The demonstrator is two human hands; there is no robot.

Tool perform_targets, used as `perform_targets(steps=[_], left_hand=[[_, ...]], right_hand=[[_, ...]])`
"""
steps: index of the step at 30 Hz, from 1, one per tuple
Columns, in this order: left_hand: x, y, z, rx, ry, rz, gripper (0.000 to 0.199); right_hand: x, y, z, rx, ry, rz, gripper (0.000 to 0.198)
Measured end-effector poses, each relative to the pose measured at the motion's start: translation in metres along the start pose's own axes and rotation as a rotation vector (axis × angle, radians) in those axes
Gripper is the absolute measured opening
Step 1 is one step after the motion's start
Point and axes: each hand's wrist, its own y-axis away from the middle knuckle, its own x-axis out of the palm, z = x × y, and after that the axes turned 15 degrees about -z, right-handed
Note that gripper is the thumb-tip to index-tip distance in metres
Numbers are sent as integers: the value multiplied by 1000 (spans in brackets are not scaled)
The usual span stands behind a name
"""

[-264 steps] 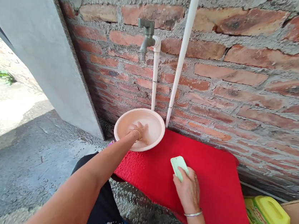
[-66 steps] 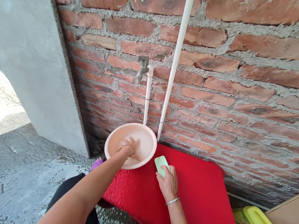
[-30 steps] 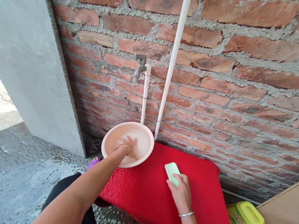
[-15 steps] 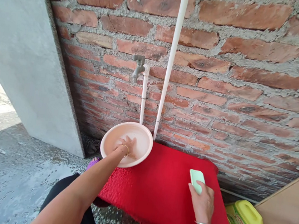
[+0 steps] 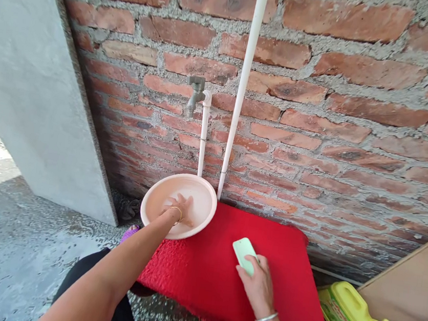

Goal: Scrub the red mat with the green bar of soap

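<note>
My left hand (image 5: 179,209) is down inside a pale pink basin (image 5: 147,202), its fingers spread in what looks like clear water. A thin gold bracelet circles that wrist. In my right hand (image 5: 257,284) is a smooth pale green block (image 5: 244,253) with rounded corners, gripped at its near end. It is on or just over a red cloth (image 5: 204,278); contact cannot be made out, and its underside is hidden. The basin stands at the left end of this cloth, where the pile looks fluffy.
A metal tap (image 5: 195,96) on a white pipe (image 5: 202,144) is above the basin. Behind is a brick wall (image 5: 275,162). A grey slab (image 5: 51,95) leans at left over wet ground. To the right lie a yellow jug (image 5: 349,310) and a brown board (image 5: 411,291).
My right hand has moved left across the red cloth with the pale green block, which is now tilted more. My left hand stays in the basin. The view has shifted slightly.
</note>
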Motion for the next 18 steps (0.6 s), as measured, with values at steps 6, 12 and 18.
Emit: perform_targets(steps=[6,12,18], left_hand=[[-5,5,0,33,-37,29,126],[-4,5,1,48,-87,64,125],[-1,1,2,29,-14,23,119]], right_hand=[[-68,-22,-93,351,209,-221,54],[-71,-20,-94,355,266,-251,55],[-27,6,-21,101,67,-135,38]])
